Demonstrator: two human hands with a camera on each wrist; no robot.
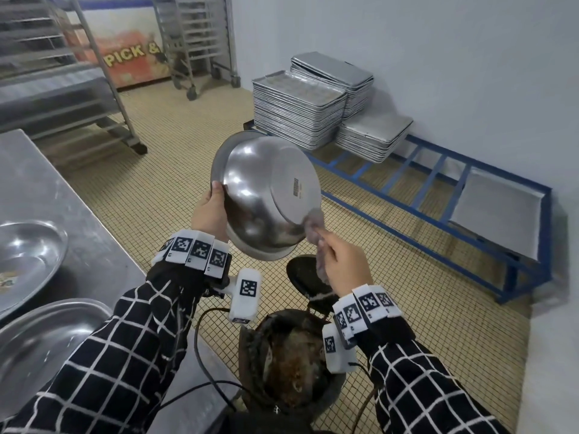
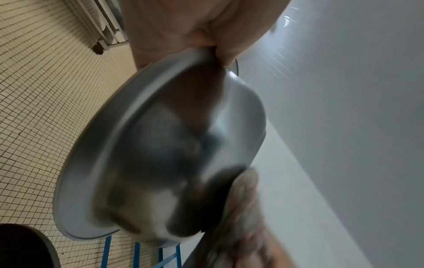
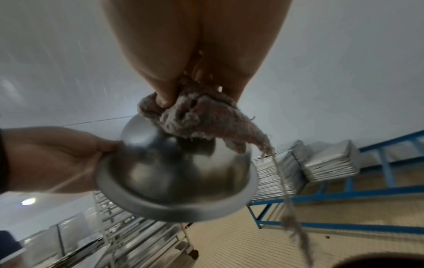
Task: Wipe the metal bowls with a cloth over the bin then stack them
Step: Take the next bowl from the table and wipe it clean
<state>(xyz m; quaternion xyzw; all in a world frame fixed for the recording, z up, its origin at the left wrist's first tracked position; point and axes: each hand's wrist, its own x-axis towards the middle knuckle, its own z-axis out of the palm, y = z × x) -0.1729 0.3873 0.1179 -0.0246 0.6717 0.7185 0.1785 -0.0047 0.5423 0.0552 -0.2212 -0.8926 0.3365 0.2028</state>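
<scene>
Nearest, one open bin (image 1: 291, 364) sits on the floor. Above it the left hand (image 1: 210, 214) grips one upturned bowl (image 1: 266, 195) by its rim, while the right hand (image 1: 344, 264) fingers bunch one cloth (image 1: 315, 228) against its underside. Two more bowls (image 1: 28, 255) lie on the counter (image 1: 37, 189); three tray stacks (image 1: 297, 111) sit beyond.
</scene>
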